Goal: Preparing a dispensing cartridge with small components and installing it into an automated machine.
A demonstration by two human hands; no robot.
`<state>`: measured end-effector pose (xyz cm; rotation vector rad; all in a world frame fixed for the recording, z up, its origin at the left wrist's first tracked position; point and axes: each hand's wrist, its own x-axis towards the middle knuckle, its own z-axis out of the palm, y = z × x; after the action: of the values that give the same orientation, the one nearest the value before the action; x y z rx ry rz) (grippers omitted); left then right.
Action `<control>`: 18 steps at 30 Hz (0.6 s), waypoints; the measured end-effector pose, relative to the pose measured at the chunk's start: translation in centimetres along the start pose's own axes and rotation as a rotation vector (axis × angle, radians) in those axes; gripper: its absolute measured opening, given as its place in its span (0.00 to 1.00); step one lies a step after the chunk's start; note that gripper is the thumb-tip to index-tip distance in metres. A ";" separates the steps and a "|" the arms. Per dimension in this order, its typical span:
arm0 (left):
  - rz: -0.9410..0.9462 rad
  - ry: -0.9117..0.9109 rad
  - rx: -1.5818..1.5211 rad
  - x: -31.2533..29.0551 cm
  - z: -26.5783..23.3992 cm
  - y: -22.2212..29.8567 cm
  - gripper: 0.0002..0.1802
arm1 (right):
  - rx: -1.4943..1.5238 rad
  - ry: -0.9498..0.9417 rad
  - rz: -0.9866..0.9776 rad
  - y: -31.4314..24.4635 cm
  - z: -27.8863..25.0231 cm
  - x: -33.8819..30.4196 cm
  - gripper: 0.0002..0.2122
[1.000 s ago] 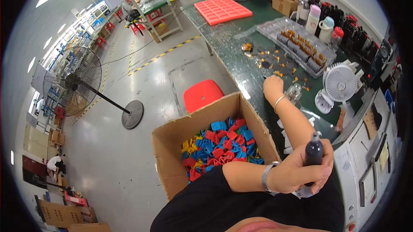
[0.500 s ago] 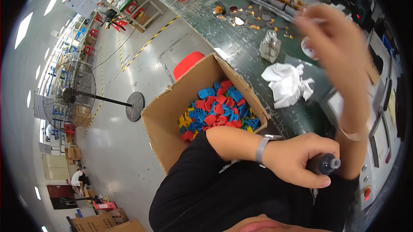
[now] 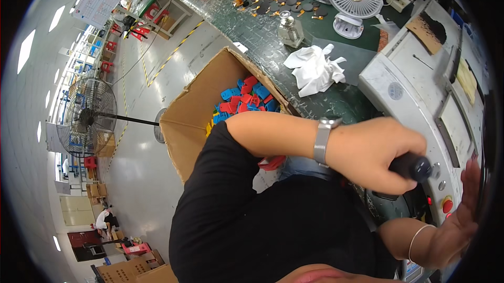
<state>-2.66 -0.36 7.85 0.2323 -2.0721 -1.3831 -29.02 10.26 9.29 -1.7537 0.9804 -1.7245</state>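
Note:
My left hand [image 3: 375,152], with a metal mesh watch on its wrist, is closed around a black cylindrical tool [image 3: 412,167]. The tool's rounded end pokes out past my fingers, and the rest is hidden in my grip, so its exact kind does not show. At the lower right, my right hand [image 3: 459,225] has its fingers stretched out and holds nothing visible. It is beside the front of a light-grey machine [image 3: 378,76], close to the red button [image 3: 447,205], and partly lost in the dark rim. A thin bracelet circles that wrist.
An open cardboard box [image 3: 191,97] of red, blue and yellow plastic pieces stands left of the green bench [image 3: 220,15]. On the bench are crumpled white cloth [image 3: 315,70], a glass bottle [image 3: 290,30], small dark discs [image 3: 283,2] and a small white fan [image 3: 353,0]. A tall floor fan [image 3: 86,116] stands left.
My right hand has come down from above the bench to the lower right, uncovering the small white fan. My left hand still grips the black tool. The view has turned rightward.

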 end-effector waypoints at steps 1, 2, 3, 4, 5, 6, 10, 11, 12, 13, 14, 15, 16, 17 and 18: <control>-0.010 -0.005 -0.005 0.9 -0.1 0.8 0.12 | 0.070 -0.055 0.050 0.1 -0.7 -0.7 0.32; -0.041 -0.007 0.038 1.7 -0.2 1.0 0.13 | -0.012 0.104 0.058 -0.1 1.5 -0.4 0.33; 0.004 0.023 0.075 2.2 -0.2 1.2 0.13 | -0.097 0.264 0.063 -0.8 3.7 0.3 0.33; 0.051 0.054 0.112 2.6 -0.2 1.5 0.14 | -0.153 0.102 0.110 -0.9 2.6 0.3 0.41; 0.009 0.046 0.146 3.0 -0.3 2.2 0.15 | -0.216 0.105 0.108 -0.5 2.5 0.0 0.41; 0.013 0.039 0.151 3.3 -0.4 2.3 0.15 | -0.278 0.109 0.108 -0.2 2.6 -0.1 0.41; 0.126 0.080 0.425 3.8 -1.0 1.7 0.16 | -0.248 0.074 0.114 0.1 2.1 -0.1 0.42; 0.127 0.091 0.476 3.7 -1.4 1.4 0.16 | -0.248 0.046 0.081 0.4 1.9 0.2 0.41; 0.108 0.126 0.515 3.4 -1.8 0.9 0.15 | -0.206 -0.013 0.080 0.8 1.5 0.4 0.40; 0.044 0.148 0.498 3.4 -2.2 0.4 0.15 | -0.174 -0.067 0.079 1.3 1.2 0.8 0.40; -0.007 0.154 0.472 3.7 -2.2 0.3 0.14 | -0.162 -0.012 0.016 1.2 1.8 0.7 0.36; 0.037 0.157 0.520 4.0 -2.3 0.2 0.14 | -0.146 0.016 -0.018 1.0 2.2 0.7 0.32; 0.059 0.161 0.596 4.2 -2.8 0.2 0.14 | -0.118 0.034 -0.050 1.2 2.6 1.3 0.29; 0.083 0.168 0.668 4.3 -3.1 0.4 0.13 | -0.045 0.079 -0.115 1.3 3.2 1.7 0.15; 0.119 0.188 0.712 4.5 -3.4 0.8 0.13 | 0.004 0.126 -0.130 1.2 3.8 1.9 0.10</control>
<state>-4.04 -4.70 11.19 0.4987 -2.2917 -0.4857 -25.60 7.47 9.26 -1.7586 0.9322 -1.9377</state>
